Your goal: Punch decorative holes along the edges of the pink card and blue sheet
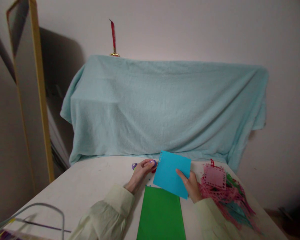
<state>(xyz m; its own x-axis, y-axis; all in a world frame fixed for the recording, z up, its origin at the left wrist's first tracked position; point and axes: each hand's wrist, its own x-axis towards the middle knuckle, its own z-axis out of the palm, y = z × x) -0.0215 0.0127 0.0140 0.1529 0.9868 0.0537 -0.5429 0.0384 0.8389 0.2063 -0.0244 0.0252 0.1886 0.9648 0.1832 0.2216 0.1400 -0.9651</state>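
My right hand (pixel 191 185) grips a sheet of light blue paper (pixel 173 173) by its right side, thumb on top. A row of small punched holes runs down the upper left edge of that sheet, which is tilted above the table. At this edge my left hand (pixel 143 169) is closed around a small purple craft punch (pixel 153 163), partly hidden by the fingers. Something red shows just below it. Another small purple item (pixel 134 165) with an eye-like spot lies left of my left hand. A green sheet (pixel 161 213) lies flat below the blue paper.
Tangled pink, green and blue paper strips (pixel 230 203) lie on the right of the white table (pixel 95 176), with a hole-edged pink square (pixel 215 176) on top. Tiny blue bits lie near the green sheet. A wire-handled container (pixel 62 216) stands front left; a blue cloth (pixel 165 106) hangs behind.
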